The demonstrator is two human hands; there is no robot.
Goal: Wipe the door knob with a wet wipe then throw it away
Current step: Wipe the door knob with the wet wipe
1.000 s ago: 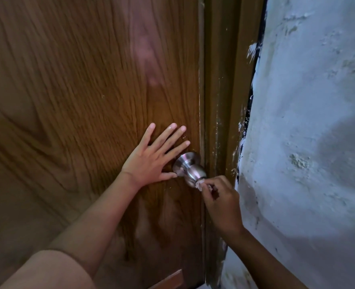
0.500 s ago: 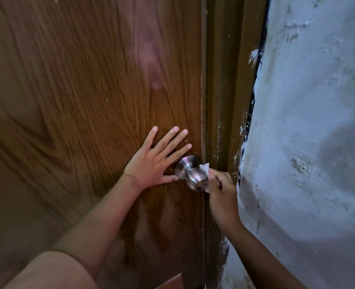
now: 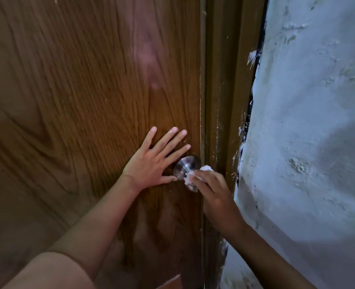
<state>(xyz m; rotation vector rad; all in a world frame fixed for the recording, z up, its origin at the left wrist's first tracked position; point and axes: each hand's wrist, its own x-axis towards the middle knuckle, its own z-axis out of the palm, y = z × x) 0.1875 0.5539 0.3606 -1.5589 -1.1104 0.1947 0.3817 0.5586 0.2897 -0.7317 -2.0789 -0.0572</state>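
A silver metal door knob (image 3: 184, 166) sticks out of the brown wooden door (image 3: 78, 101) near its right edge. My right hand (image 3: 212, 188) covers the knob's front and holds a crumpled white wet wipe (image 3: 195, 174) pressed against it. Bits of the wipe show above and left of my fingers. My left hand (image 3: 153, 161) lies flat on the door just left of the knob, fingers spread, thumb near the knob's base. The knob's round head is mostly hidden by the wipe and my right hand.
A dark wooden door frame (image 3: 224, 101) with white paint smears runs down right of the door. A rough pale blue-white plaster wall (image 3: 310, 132) fills the right side, close to my right arm.
My right hand with the wipe has moved from the knob's underside up its right side and now sits over the knob's front. My left hand has stayed flat on the door.
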